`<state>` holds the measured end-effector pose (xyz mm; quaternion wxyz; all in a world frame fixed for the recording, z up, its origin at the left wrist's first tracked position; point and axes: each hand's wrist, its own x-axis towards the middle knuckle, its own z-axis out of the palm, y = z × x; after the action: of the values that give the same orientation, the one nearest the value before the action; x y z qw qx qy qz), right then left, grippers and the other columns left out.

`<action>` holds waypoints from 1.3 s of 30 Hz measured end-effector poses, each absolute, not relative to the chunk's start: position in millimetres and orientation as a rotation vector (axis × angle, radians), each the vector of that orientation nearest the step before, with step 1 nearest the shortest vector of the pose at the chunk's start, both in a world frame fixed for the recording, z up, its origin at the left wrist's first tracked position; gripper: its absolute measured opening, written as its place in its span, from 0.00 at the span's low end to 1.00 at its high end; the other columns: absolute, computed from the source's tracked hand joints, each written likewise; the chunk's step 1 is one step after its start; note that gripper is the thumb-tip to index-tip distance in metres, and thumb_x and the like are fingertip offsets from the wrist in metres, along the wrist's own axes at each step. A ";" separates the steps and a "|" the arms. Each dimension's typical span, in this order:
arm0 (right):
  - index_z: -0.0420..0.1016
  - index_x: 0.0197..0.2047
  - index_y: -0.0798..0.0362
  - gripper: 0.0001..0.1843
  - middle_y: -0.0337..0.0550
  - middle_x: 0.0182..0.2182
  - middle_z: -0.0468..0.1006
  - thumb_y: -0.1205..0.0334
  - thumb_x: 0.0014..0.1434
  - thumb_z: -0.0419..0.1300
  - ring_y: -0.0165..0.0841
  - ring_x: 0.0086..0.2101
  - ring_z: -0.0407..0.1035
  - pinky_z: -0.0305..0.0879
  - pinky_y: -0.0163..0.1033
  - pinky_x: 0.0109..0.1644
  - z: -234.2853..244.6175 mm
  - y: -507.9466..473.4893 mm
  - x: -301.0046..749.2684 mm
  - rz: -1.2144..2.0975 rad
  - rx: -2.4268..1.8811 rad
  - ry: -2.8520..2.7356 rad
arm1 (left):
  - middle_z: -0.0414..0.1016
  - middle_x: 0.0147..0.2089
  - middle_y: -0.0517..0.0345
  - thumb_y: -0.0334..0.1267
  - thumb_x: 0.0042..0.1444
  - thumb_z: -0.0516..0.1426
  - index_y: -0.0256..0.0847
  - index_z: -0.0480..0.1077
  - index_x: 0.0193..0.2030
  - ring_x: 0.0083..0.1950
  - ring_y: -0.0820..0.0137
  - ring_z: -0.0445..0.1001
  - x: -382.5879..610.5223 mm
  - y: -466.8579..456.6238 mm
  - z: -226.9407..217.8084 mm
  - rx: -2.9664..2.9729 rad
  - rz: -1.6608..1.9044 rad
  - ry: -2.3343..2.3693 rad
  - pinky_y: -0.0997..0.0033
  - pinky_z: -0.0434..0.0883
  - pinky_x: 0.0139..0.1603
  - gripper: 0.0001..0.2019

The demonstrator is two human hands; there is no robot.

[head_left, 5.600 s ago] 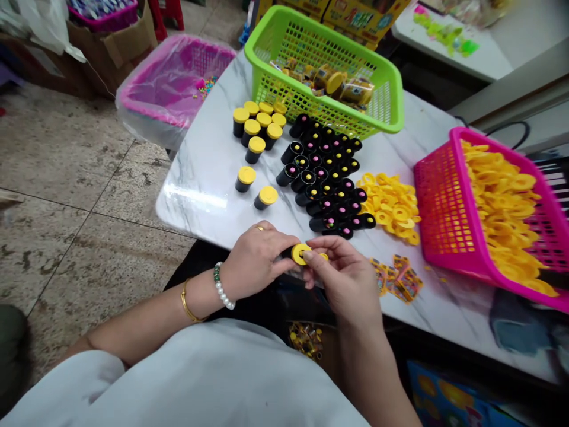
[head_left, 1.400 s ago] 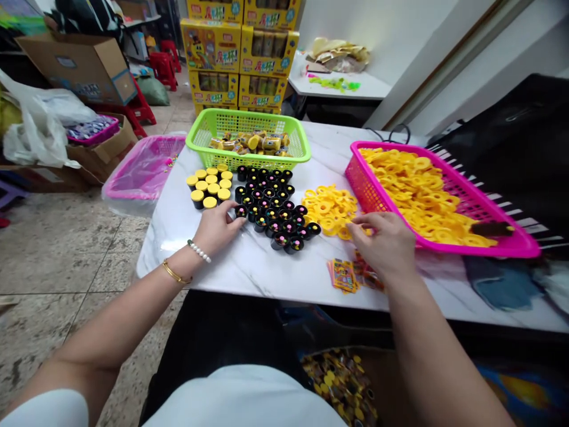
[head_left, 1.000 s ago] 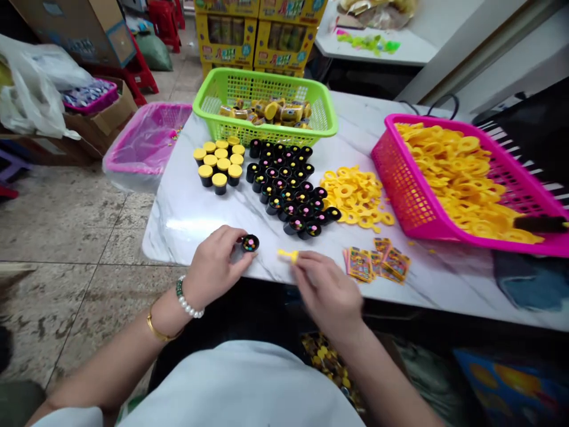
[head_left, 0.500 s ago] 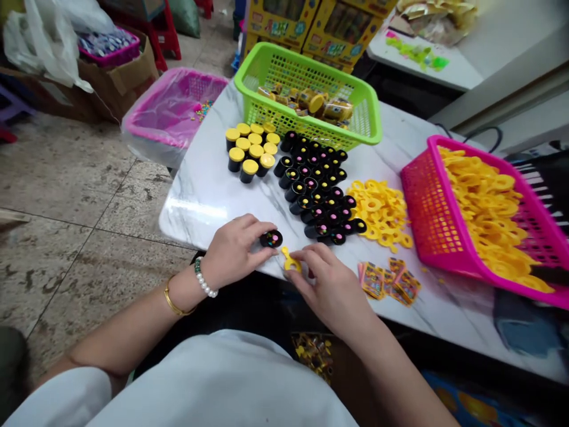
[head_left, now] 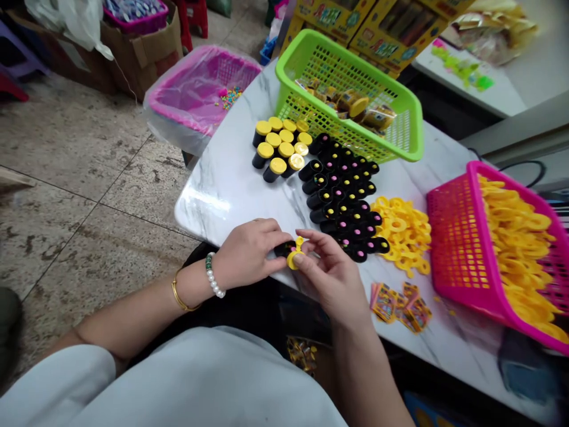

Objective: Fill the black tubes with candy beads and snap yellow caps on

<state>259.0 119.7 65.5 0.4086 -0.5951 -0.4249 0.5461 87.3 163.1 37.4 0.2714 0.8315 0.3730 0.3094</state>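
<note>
**A:** ok so what's lying around on that table (head_left: 222, 184)?

**B:** lots. There's a green basket (head_left: 413, 133) at the far side with wrapped yellow stuff in it. In front of it on the left is a little bunch of capped tubes (head_left: 278, 148). Just right of those is a big cluster of open tubes (head_left: 344, 190) lying packed together. Right of the cluster is a loose pile of lids (head_left: 402, 234), touching its edge. After that comes a pink basket (head_left: 448, 249) heaped with more of the same lids. Some printed cards (head_left: 400, 299) sit near the front edge. A lined pink basket (head_left: 195, 101) stands off the table's far left corner.

**A:** and the hands?

**B:** both are down at the near edge, just in front of the open cluster. The left hand (head_left: 246, 252) has its fingers curled tight round a black tube (head_left: 282, 249), which lies sideways with its mouth pointing right. The right hand (head_left: 331, 273) pinches a yellow lid (head_left: 293, 259) between thumb and fingertips, with the other fingers loosely bent.

**A:** where's the lid relative to the tube?

**B:** right at the tube's open end, between the two hands, and it looks like it's touching. Can't tell if it's seated, because the left fingers hide most of the tube and the right fingertips hide the lid's far edge.
</note>
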 end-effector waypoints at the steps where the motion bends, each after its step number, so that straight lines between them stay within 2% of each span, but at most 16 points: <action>1: 0.75 0.48 0.48 0.19 0.35 0.30 0.69 0.58 0.52 0.69 0.22 0.22 0.61 0.58 0.28 0.20 67.5 120.2 259.3 1.362 -1.500 -1.125 | 0.75 0.40 0.53 0.41 0.58 0.60 0.39 0.75 0.45 0.42 0.66 0.74 87.2 163.2 37.7 2.241 0.826 1.003 0.66 0.72 0.43 0.11; 3: 0.77 0.43 0.49 0.14 0.37 0.31 0.71 0.59 0.52 0.69 0.24 0.24 0.63 0.59 0.28 0.21 71.8 121.2 261.0 1.342 -1.506 -1.162 | 0.75 0.40 0.52 0.40 0.58 0.61 0.38 0.75 0.45 0.42 0.65 0.74 86.9 163.5 38.4 2.239 0.813 1.001 0.66 0.72 0.43 0.11; 6: 0.72 0.36 0.49 0.09 0.34 0.24 0.71 0.58 0.54 0.68 0.23 0.18 0.60 0.53 0.27 0.17 74.4 123.0 262.7 1.389 -1.502 -1.033 | 0.76 0.40 0.53 0.41 0.59 0.60 0.38 0.75 0.44 0.42 0.66 0.74 86.5 163.4 38.5 2.235 0.813 0.999 0.66 0.72 0.44 0.10; 8: 0.71 0.35 0.49 0.10 0.31 0.20 0.69 0.58 0.54 0.68 0.21 0.15 0.56 0.47 0.26 0.15 71.7 124.0 261.6 1.414 -1.476 -0.964 | 0.75 0.40 0.53 0.42 0.60 0.60 0.39 0.75 0.44 0.42 0.66 0.74 86.4 163.1 37.8 2.232 0.817 1.000 0.67 0.71 0.44 0.10; 14: 0.73 0.32 0.52 0.13 0.31 0.21 0.70 0.58 0.49 0.72 0.18 0.14 0.52 0.45 0.26 0.15 58.7 127.6 251.4 1.387 -1.442 -0.813 | 0.74 0.38 0.55 0.43 0.60 0.60 0.39 0.75 0.43 0.40 0.68 0.73 86.3 162.8 36.3 2.233 0.838 0.991 0.70 0.70 0.42 0.10; 22: 0.68 0.28 0.53 0.18 0.35 0.22 0.77 0.58 0.46 0.73 0.16 0.12 0.54 0.48 0.23 0.14 57.9 134.6 237.8 1.345 -1.374 -0.681 | 0.73 0.35 0.57 0.42 0.60 0.60 0.37 0.76 0.41 0.37 0.70 0.72 86.6 162.5 41.7 2.250 0.734 1.034 0.72 0.68 0.37 0.09; 26: 0.67 0.29 0.53 0.18 0.33 0.21 0.76 0.56 0.48 0.72 0.17 0.11 0.55 0.46 0.23 0.11 57.3 131.7 236.7 1.318 -1.393 -0.704 | 0.74 0.34 0.57 0.39 0.59 0.60 0.38 0.76 0.40 0.35 0.69 0.73 84.9 161.0 54.5 2.163 0.645 1.057 0.71 0.67 0.35 0.07; 31: 0.68 0.31 0.52 0.15 0.29 0.20 0.74 0.55 0.52 0.70 0.20 0.11 0.58 0.55 0.25 0.11 54.5 126.3 236.5 1.297 -1.412 -0.756 | 0.74 0.24 0.63 0.39 0.59 0.57 0.38 0.73 0.42 0.24 0.74 0.71 89.9 154.7 68.2 1.605 0.562 1.028 0.77 0.66 0.25 0.08; 35: 0.68 0.33 0.51 0.14 0.29 0.21 0.74 0.56 0.54 0.69 0.22 0.13 0.63 0.61 0.27 0.14 50.2 125.7 236.0 1.286 -1.356 -0.805 | 0.73 0.24 0.63 0.40 0.63 0.53 0.38 0.70 0.41 0.19 0.77 0.69 98.2 149.5 62.2 1.226 0.608 1.008 0.81 0.66 0.19 0.09; 39: 0.68 0.33 0.51 0.15 0.29 0.21 0.73 0.53 0.54 0.69 0.23 0.14 0.65 0.65 0.29 0.15 48.8 126.6 235.6 1.292 -1.352 -0.811 | 0.73 0.24 0.63 0.42 0.62 0.53 0.38 0.69 0.44 0.20 0.75 0.71 97.5 147.9 58.6 1.185 0.580 0.960 0.79 0.69 0.18 0.10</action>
<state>235.6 126.6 48.8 0.5240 -0.5650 -0.3388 0.5398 97.5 147.9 58.6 0.6853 0.5290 0.4283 0.2590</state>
